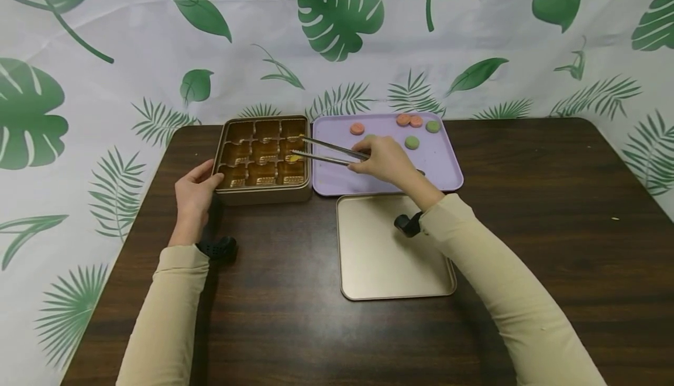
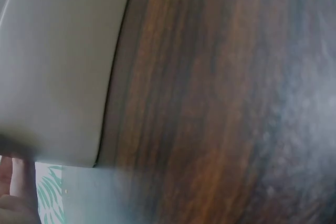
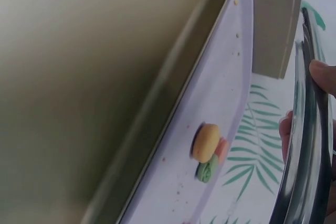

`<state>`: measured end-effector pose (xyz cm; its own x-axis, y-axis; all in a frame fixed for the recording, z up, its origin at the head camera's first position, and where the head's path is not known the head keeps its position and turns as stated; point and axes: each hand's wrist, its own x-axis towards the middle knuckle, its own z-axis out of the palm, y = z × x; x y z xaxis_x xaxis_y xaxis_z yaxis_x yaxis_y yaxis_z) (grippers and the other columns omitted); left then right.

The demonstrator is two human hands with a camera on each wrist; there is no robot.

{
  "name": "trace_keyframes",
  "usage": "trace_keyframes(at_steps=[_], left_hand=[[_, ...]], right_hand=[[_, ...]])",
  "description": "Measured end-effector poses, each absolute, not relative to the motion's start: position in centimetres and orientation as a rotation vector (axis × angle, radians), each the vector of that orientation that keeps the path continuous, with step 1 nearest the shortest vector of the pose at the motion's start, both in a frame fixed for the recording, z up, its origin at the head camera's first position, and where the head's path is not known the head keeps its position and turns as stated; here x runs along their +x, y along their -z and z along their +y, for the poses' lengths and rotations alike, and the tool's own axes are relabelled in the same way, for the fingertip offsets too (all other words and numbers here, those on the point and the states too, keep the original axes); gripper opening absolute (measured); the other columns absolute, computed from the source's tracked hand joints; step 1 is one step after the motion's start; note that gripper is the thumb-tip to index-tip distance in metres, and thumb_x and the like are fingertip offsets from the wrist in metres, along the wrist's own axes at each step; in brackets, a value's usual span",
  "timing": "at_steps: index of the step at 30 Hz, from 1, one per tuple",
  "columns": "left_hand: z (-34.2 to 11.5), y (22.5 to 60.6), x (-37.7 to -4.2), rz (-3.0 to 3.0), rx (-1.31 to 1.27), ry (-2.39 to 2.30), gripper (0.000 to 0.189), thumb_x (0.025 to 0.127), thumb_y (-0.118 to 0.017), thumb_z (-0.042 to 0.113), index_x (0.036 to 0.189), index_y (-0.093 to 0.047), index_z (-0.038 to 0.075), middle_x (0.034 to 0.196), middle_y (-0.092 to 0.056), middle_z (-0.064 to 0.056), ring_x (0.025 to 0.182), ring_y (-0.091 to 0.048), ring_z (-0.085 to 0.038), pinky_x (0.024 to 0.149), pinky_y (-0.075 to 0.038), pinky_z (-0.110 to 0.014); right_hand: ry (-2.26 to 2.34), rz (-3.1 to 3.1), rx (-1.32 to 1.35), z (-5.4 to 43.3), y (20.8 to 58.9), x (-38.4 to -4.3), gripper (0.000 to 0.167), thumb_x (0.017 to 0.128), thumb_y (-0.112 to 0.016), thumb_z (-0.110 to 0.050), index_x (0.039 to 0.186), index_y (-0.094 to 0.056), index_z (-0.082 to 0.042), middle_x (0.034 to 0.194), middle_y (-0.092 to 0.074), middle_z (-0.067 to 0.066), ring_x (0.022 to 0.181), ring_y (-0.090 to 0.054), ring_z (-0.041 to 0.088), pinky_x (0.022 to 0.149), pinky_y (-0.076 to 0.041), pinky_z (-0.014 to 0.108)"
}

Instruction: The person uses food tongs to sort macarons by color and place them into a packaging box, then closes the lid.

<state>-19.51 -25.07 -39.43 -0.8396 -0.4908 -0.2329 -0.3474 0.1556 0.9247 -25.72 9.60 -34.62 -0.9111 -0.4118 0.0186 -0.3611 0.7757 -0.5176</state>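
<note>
At the left edge of a gold tin box [image 1: 263, 196], my left hand [image 1: 196, 192] grips the side, thumb on the rim and fingers against the outer wall. Inside, a brown plastic insert [image 1: 265, 151] is divided into several compartments. My right hand [image 1: 387, 159] pinches metal tongs [image 1: 332, 159] over the box's right column, their tips a little apart. A yellow piece [image 1: 295, 158] shows at the lower tip. In the right wrist view, the tongs [image 3: 310, 129] lie between thumb and fingers. The left wrist view catches the box wall [image 2: 63, 66] and the left fingers [image 2: 22, 187].
A lilac tray [image 1: 337, 184] right of the box bears pink macarons [image 1: 357, 128], green macarons [image 1: 412, 142] and crumbs; a yellow macaron [image 3: 206, 142] shows in the right wrist view. The gold lid [image 1: 389, 257] lies in front, under the right forearm. A leaf-print cloth hangs behind the table.
</note>
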Motion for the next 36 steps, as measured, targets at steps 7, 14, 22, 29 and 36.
trace_keyframes(at_steps=[7, 14, 22, 29, 36], left_hand=[[-25.6, 38.9, -19.3, -2.336, 0.773, 1.829, 0.054, 0.094, -0.059, 0.011, 0.145, -0.043, 0.016, 0.150, -0.041, -0.008, 0.136, -0.040, -0.018, 0.112, -0.037, -0.031], [-26.0, 38.2, -19.5, -2.352, 0.718, 1.867, 0.059, 0.093, -0.058, 0.004, 0.147, -0.038, 0.014, 0.154, -0.036, -0.006, 0.142, -0.034, -0.019, 0.115, -0.033, -0.032], [-25.7, 37.7, -20.1, -2.134, 0.747, 2.020, 0.054, 0.093, -0.055, -0.001, 0.144, -0.043, 0.010, 0.151, -0.042, -0.006, 0.138, -0.040, -0.014, 0.113, -0.035, -0.026], [-25.1, 37.6, -20.3, -2.109, 0.787, 1.993, 0.051, 0.093, -0.053, -0.004, 0.142, -0.046, 0.008, 0.149, -0.044, -0.006, 0.137, -0.041, -0.015, 0.113, -0.036, -0.025], [-24.6, 37.6, -20.4, -2.108, 0.808, 1.960, 0.049, 0.093, -0.053, -0.003, 0.141, -0.048, 0.009, 0.148, -0.045, -0.006, 0.137, -0.041, -0.015, 0.113, -0.036, -0.026]], right_hand=[[0.826, 2.839, -0.638, 10.8, 34.4, -25.7, 0.041, 0.081, -0.075, -0.026, 0.114, -0.068, -0.004, 0.112, -0.070, 0.014, 0.099, -0.064, 0.026, 0.087, -0.050, 0.041], [0.736, 2.880, -0.602, 12.8, 34.3, -25.8, 0.044, 0.080, -0.076, -0.028, 0.116, -0.068, -0.004, 0.110, -0.071, 0.014, 0.094, -0.062, 0.026, 0.086, -0.049, 0.043], [0.627, 2.922, -0.581, 15.9, 35.0, -26.1, 0.039, 0.080, -0.076, -0.026, 0.111, -0.069, -0.002, 0.102, -0.072, 0.016, 0.082, -0.062, 0.025, 0.076, -0.049, 0.043], [0.611, 2.929, -0.592, 17.9, 35.3, -26.0, 0.035, 0.081, -0.075, -0.024, 0.108, -0.069, -0.001, 0.101, -0.072, 0.018, 0.085, -0.064, 0.028, 0.080, -0.050, 0.045], [0.590, 2.913, -0.564, 19.4, 35.6, -25.8, 0.040, 0.082, -0.074, -0.024, 0.113, -0.068, 0.001, 0.110, -0.070, 0.020, 0.095, -0.065, 0.032, 0.086, -0.049, 0.049]])
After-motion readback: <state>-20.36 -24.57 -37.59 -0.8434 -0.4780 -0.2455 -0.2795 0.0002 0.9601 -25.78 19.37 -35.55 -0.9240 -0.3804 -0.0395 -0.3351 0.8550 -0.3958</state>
